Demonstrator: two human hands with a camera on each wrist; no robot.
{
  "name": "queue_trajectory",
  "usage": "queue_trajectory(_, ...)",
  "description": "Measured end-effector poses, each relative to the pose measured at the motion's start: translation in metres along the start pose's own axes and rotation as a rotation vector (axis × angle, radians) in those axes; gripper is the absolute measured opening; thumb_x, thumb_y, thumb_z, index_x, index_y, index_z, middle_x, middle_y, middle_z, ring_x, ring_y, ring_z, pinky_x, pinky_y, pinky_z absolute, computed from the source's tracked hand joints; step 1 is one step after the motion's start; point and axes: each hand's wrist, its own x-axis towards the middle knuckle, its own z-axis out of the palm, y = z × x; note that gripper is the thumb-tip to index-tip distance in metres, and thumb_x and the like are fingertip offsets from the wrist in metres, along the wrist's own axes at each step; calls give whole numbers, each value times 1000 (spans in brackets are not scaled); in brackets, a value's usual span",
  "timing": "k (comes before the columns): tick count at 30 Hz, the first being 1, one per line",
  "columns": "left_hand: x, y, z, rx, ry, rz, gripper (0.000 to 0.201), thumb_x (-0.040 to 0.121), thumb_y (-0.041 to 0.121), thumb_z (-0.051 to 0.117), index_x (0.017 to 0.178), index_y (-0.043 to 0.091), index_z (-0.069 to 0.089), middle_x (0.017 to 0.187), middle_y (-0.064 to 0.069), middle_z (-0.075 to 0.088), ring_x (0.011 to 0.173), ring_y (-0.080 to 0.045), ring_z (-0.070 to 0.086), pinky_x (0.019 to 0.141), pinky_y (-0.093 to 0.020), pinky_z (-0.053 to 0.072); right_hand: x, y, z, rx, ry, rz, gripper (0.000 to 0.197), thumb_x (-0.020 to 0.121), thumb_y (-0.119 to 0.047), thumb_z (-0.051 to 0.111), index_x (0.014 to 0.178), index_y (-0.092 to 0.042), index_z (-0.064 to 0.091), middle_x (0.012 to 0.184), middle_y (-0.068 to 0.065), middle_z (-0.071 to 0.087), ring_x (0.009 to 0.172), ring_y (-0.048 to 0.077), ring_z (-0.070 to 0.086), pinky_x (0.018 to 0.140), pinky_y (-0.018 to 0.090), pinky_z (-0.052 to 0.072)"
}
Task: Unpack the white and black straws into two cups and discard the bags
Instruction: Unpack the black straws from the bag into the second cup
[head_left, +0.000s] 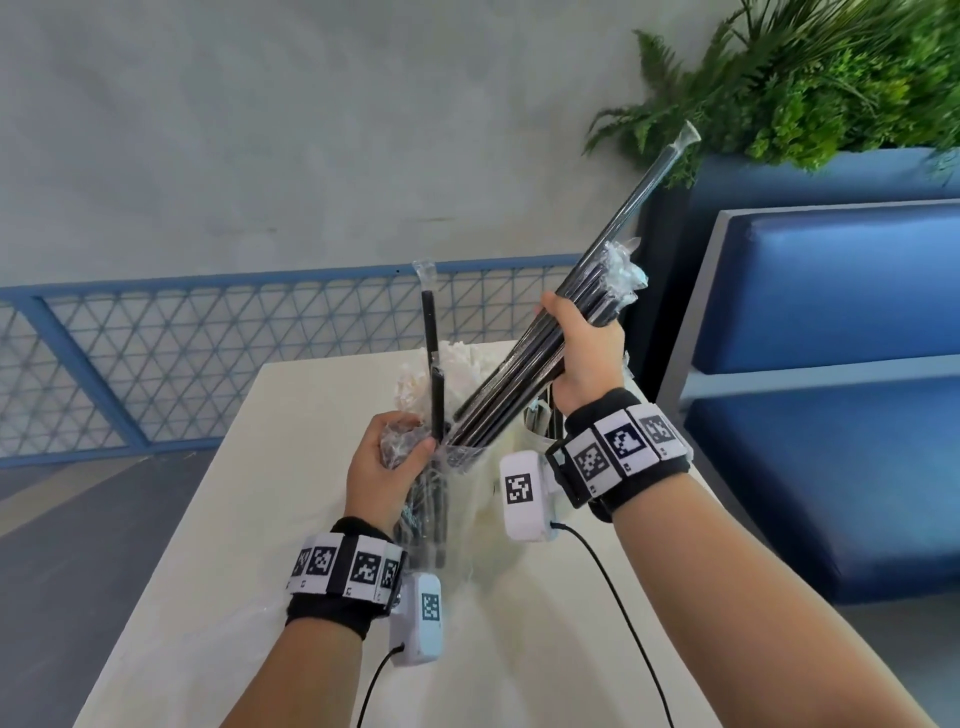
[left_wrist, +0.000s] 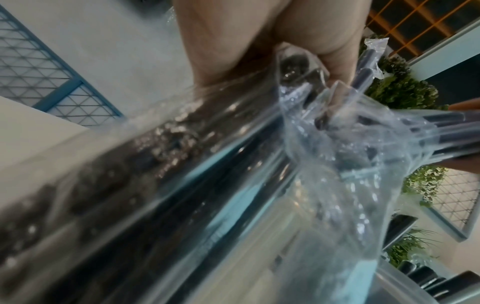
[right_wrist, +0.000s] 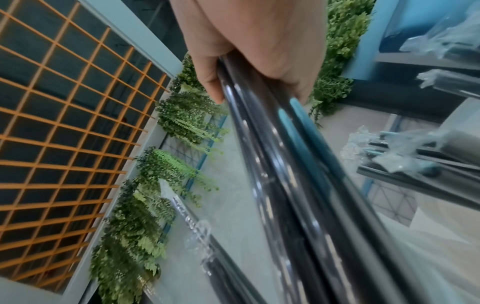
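My right hand (head_left: 584, 351) grips a bundle of black straws (head_left: 524, 364), each in a clear sleeve; the bundle slants up to the right, its lower ends still inside a clear plastic bag (head_left: 457, 499). One straw (head_left: 654, 182) sticks out far above the rest. My left hand (head_left: 387, 462) clutches the crumpled mouth of that bag, which still holds more black straws (head_left: 428, 525). A single black straw (head_left: 432, 358) stands upright beside my left thumb. The left wrist view shows the bag (left_wrist: 324, 156) bunched under my fingers (left_wrist: 335, 51). The right wrist view shows my fingers (right_wrist: 210, 82) wrapped round the straws (right_wrist: 272, 164). White straws (head_left: 457, 358) show behind the bag.
The white table (head_left: 249, 519) lies below my hands. A blue padded bench (head_left: 831, 364) stands at the right, with green plants (head_left: 831, 78) above it. A blue mesh railing (head_left: 182, 353) runs behind the table. Cables (head_left: 623, 597) hang from both wrist cameras.
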Motion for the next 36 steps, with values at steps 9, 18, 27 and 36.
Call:
queue_trajectory(9, 4, -6, 1, 19, 35, 10, 22, 79, 6, 69, 92, 20, 58, 98, 13, 62, 87, 22, 53, 76, 2, 38, 1, 1, -7, 67, 63, 56, 19, 79, -3, 67, 97, 1, 60, 72, 6, 60, 62, 18, 59, 54, 25, 53)
queue_trajectory(18, 5, -9, 0, -8, 67, -5, 23, 79, 9, 70, 89, 26, 58, 97, 10, 64, 100, -17, 60, 89, -31, 47, 11, -17, -14, 107, 107, 57, 8, 82, -3, 63, 87, -4, 56, 68, 5, 55, 55, 15, 56, 51, 25, 53)
queue_trajectory(27, 9, -6, 1, 25, 134, 15, 22, 78, 6, 70, 90, 19, 57, 91, 12, 61, 92, -7, 58, 88, -28, 44, 37, -69, -22, -152, 250, -301, 17, 76, -7, 66, 84, -18, 55, 78, 0, 60, 71, 17, 60, 77, 33, 54)
queue_trajectory(36, 8, -7, 3, 10, 120, 33, 22, 78, 3, 69, 91, 15, 57, 91, 11, 61, 79, 14, 55, 77, -9, 44, 25, -6, -29, -513, 29, -349, 38, 82, -12, 68, 117, -9, 55, 98, -3, 61, 90, 11, 59, 81, 21, 50)
